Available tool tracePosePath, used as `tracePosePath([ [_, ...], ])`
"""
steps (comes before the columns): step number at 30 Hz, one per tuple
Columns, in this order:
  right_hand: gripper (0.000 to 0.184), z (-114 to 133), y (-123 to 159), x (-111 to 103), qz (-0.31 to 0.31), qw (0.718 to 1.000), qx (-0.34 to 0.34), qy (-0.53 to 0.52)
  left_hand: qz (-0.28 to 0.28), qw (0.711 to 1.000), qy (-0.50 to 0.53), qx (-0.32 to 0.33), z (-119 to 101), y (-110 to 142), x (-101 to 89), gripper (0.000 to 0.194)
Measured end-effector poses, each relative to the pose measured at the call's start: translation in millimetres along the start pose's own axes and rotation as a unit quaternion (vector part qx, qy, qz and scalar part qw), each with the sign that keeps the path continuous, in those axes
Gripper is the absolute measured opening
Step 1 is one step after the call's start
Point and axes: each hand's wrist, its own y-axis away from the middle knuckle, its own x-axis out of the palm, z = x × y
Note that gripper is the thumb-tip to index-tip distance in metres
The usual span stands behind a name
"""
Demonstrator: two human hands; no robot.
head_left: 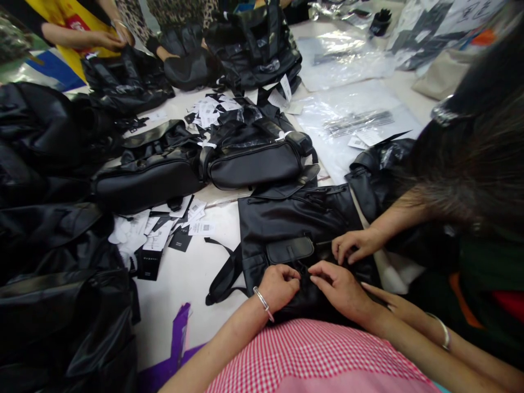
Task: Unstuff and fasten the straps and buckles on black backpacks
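A black leather-look backpack point(295, 218) lies flat in front of me, with a small flap point(290, 250) on its front. Just below that flap, my left hand point(279, 286) is closed in a pinch, a bracelet on its wrist. Facing it, a short gap away, my right hand point(339, 288) also pinches with thumb and forefinger close together. Whatever lies between the fingertips is too small and dark to name. A co-worker's hand point(357, 245) touches the same backpack on its right, and that person's other hand point(382, 297) is partly hidden behind my right hand.
More black backpacks point(256, 164) stand across the table and pile up at the left point(49, 305). Paper tags point(159, 232) lie loose between them. Clear plastic bags point(356, 112) cover the back right. A co-worker leans in from the right; other people work at the far side.
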Motion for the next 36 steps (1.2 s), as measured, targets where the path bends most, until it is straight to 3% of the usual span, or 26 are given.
tracePosePath([
  [4,0.015,4.5,10.1,-1.6,0.046,0.997,-0.061,0.018,0.001,1.0,0.005,0.005,-2.4,1.0,-0.8,0.023],
  [10,0.025,1.3,10.6,3.9,-0.052,0.997,-0.048,0.026,-0.01,1.0,0.009,0.003,-1.7,2.1,-2.0,0.024],
  [13,0.031,2.0,9.1,2.5,-0.033,0.99,-0.122,0.057,-0.017,1.0,0.009,-0.001,-2.9,3.3,-3.3,0.024],
  [18,0.042,-0.6,15.5,1.7,0.002,0.952,-0.238,0.192,0.004,0.999,0.022,0.041,-4.1,5.1,-5.7,0.029],
  [23,0.035,-0.2,18.2,8.8,-0.024,0.905,-0.206,0.371,0.005,0.995,0.102,-0.022,-3.7,3.6,-2.8,0.03],
  [26,0.029,1.0,18.4,10.2,-0.045,0.939,-0.163,0.3,0.013,0.989,0.137,-0.044,-3.8,2.0,-0.5,0.028],
  [29,0.027,0.1,19.5,8.0,-0.085,0.966,-0.15,0.191,0.01,0.994,0.109,-0.024,-4.6,0.6,0.0,0.026],
  [33,0.026,0.0,20.2,8.1,-0.116,0.961,-0.187,0.168,0.01,1.0,0.019,0.019,-6.5,-1.6,0.1,0.035],
  [36,0.027,3.7,19.1,11.3,-0.137,0.949,-0.207,0.191,0.014,0.999,0.013,0.029,-7.2,-2.4,0.6,0.035],
])
